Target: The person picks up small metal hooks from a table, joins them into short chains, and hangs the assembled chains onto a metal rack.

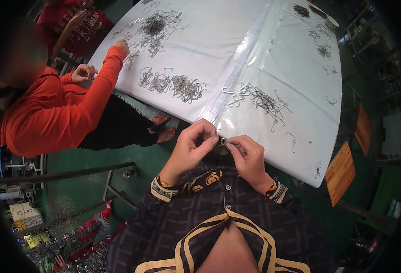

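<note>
At the table's near edge, my left hand [193, 148] and my right hand [249, 157] are close together, thumbs and forefingers pinched. Between their fingertips shows a small shiny metal piece [223, 143]; its exact shape is too small to make out. Both hands seem to grip it, one from each side. Beyond them on the white-covered table [296, 84] lies a loose pile of bent wire hooks [265, 101]. A second heap of hooks [187, 88] lies further left. A few single hooks [318, 169] are near the right front corner.
A co-worker in an orange top [80, 111] reaches over the table's left side toward more wire hooks [155, 25]. Behind is a person in red [84, 27]. A dark metal rail [64, 174] stands at lower left. Wooden boards [340, 173] are beyond the right edge.
</note>
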Action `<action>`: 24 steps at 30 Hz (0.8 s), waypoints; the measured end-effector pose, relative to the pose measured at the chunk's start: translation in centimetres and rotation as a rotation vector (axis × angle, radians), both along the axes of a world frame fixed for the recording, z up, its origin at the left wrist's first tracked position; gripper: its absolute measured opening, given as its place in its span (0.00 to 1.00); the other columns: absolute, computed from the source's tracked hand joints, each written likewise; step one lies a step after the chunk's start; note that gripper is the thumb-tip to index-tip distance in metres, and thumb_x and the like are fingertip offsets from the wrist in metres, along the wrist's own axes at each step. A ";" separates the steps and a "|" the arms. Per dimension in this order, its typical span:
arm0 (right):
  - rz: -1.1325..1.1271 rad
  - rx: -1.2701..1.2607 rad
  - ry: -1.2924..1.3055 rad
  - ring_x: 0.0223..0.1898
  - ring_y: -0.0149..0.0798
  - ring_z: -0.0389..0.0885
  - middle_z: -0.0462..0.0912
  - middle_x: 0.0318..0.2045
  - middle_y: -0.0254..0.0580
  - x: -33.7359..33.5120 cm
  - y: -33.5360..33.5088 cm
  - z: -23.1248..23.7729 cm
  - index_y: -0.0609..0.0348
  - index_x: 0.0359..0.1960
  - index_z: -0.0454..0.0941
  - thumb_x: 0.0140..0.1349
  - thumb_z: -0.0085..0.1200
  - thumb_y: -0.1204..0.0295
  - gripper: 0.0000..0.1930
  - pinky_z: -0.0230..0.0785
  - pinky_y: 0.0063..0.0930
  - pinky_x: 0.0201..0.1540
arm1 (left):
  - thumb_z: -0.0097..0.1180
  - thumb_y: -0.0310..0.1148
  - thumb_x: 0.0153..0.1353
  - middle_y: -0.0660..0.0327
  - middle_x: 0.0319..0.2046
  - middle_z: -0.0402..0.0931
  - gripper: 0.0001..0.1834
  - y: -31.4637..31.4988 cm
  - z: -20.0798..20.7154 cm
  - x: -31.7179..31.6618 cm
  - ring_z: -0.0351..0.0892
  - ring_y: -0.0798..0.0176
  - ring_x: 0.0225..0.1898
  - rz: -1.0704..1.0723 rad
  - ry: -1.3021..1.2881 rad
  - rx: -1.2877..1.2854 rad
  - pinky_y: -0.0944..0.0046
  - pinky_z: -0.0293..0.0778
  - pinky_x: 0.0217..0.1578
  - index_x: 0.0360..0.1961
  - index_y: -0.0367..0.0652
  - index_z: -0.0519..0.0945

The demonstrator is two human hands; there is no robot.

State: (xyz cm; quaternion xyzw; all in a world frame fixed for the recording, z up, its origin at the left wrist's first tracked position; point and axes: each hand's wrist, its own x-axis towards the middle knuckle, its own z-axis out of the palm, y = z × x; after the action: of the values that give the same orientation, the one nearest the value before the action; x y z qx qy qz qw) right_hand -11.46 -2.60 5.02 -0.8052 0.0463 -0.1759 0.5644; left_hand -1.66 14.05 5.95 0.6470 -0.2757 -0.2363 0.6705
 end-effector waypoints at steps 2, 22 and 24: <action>0.010 -0.042 0.015 0.22 0.39 0.77 0.80 0.26 0.45 0.2 0.0 0.8 0.64 0.34 0.80 0.58 0.57 0.81 0.03 0.67 0.28 0.25 | 0.53 0.23 0.64 0.64 0.38 0.72 0.02 0.2 -0.2 -0.5 0.69 0.74 0.40 0.039 -0.046 0.021 0.72 0.66 0.43 0.36 0.36 0.74; -0.174 -0.748 -0.095 0.39 0.44 0.75 0.75 0.33 0.39 7.7 -5.6 -6.6 0.60 0.39 0.82 0.53 0.62 0.74 0.11 0.67 0.36 0.43 | 0.47 0.22 0.67 0.57 0.35 0.77 0.02 -0.7 1.0 -2.1 0.76 0.66 0.39 0.143 -0.234 0.048 0.66 0.72 0.44 0.39 0.37 0.69; -0.178 -0.786 -0.081 0.41 0.44 0.74 0.76 0.34 0.39 8.8 -5.5 -6.8 0.59 0.37 0.82 0.54 0.61 0.75 0.08 0.66 0.36 0.45 | 0.47 0.23 0.67 0.57 0.35 0.77 0.02 -0.4 1.0 -2.1 0.76 0.66 0.38 0.149 -0.258 0.059 0.66 0.72 0.43 0.39 0.37 0.69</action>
State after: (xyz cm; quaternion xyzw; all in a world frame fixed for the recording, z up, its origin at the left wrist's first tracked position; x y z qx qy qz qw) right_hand -2.61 -8.11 -1.76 -0.9449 0.0230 -0.2601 0.1975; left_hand -3.76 13.69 6.98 0.7101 -0.3038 -0.1085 0.6259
